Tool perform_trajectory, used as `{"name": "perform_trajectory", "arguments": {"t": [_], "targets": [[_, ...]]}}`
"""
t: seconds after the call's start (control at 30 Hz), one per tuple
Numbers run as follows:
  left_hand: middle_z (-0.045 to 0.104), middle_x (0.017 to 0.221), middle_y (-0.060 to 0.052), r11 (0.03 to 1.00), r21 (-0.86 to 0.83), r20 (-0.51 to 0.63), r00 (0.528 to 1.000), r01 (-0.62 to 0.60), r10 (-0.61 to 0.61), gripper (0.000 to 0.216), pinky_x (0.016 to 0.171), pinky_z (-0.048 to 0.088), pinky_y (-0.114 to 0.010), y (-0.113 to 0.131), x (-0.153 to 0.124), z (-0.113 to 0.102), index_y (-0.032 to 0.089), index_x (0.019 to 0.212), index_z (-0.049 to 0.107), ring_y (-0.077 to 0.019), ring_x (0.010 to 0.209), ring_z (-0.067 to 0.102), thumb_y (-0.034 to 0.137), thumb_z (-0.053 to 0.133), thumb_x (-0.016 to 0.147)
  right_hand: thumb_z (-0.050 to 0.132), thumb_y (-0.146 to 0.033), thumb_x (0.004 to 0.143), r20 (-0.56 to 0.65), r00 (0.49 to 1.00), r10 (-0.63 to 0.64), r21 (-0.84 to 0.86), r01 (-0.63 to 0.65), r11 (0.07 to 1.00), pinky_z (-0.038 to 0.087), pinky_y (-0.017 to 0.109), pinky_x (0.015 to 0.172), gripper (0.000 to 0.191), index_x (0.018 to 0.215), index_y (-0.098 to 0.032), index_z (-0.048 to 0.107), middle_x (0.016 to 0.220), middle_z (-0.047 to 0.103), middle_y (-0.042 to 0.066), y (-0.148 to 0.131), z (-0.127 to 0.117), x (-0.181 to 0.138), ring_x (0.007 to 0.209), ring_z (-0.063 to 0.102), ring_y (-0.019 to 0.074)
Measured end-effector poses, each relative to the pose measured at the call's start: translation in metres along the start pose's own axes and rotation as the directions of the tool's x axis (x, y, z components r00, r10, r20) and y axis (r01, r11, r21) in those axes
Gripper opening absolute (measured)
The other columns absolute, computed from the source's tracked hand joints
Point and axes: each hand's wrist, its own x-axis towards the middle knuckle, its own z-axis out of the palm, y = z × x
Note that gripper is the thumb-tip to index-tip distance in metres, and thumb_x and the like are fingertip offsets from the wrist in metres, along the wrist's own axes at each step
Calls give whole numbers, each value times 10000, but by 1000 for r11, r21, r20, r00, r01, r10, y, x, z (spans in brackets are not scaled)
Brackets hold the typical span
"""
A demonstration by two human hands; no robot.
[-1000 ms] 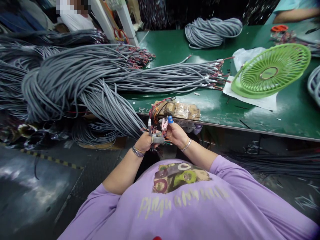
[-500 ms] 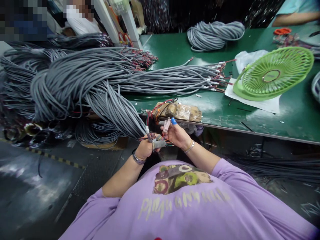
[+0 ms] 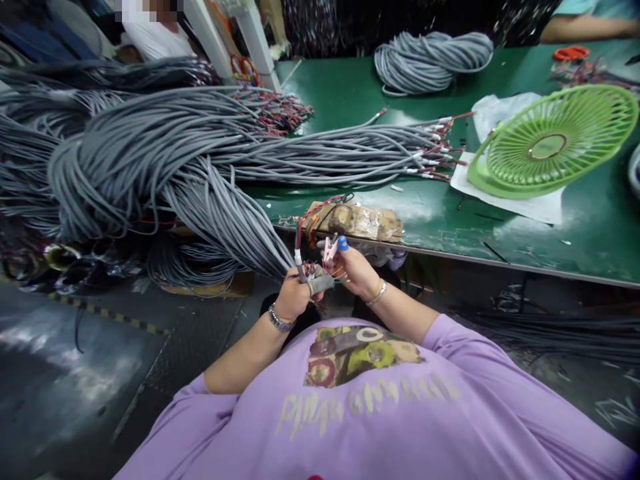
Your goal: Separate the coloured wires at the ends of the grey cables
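My left hand [image 3: 291, 298] is closed around the ends of grey cables [image 3: 250, 223] that hang down from the bench. A grey wrapped piece, perhaps a covered thumb, lies across its fingertips. One cable end with a white band [image 3: 299, 256] stands up from the grip, its red and dark wires leading upward. Thin coloured wires [image 3: 340, 275] fan out between the hands. My right hand [image 3: 361, 272], with blue wrapping on the thumb, pinches a small pink clip [image 3: 330, 251] beside these wires. The tips of its other fingers are partly hidden.
A wooden block [image 3: 383, 223] with tape and wires sits at the green bench's [image 3: 430, 220] front edge. Grey cable bundles [image 3: 325, 153] cover the left side. A green fan [image 3: 555, 147] stands right; a coiled cable [image 3: 433, 63] lies behind. People are across the bench.
The pink clip has turned slightly in my right hand, and its two arms now show apart. Both hands stay close together. The view has shifted a little.
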Motion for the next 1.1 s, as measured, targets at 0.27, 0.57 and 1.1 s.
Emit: {"name": "perform_trajectory", "arguments": {"t": [0.27, 0.57, 1.1], "targets": [[486, 414, 26, 1000, 21, -1, 1000, 3, -3, 405, 461, 339, -233, -1, 1, 0, 159, 443, 512, -73, 409, 417, 346, 738, 721, 724, -569, 750, -65, 997, 35, 148, -25, 989, 432, 212, 512, 438, 726, -140, 641, 574, 563, -22, -1, 4, 3, 505, 482, 73], [493, 428, 28, 1000, 16, -18, 1000, 11, -10, 392, 462, 345, -229, -2, -6, -1, 156, 469, 521, -69, 411, 420, 361, 744, 719, 548, -661, 843, 1, 986, 165, 240, -160, 957, 461, 221, 507, 499, 808, -171, 635, 710, 647, 17, -9, 5, -2, 561, 542, 106], [501, 436, 21, 999, 33, -126, 992, 21, -17, 381, 462, 352, -232, -2, -9, 4, 162, 473, 536, -77, 415, 421, 373, 718, 733, 712, -627, 705, -88, 981, -174, -23, 173, 985, 377, 196, 497, 467, 710, -166, 634, 596, 544, -25, 5, -3, -2, 537, 437, 77]]}}
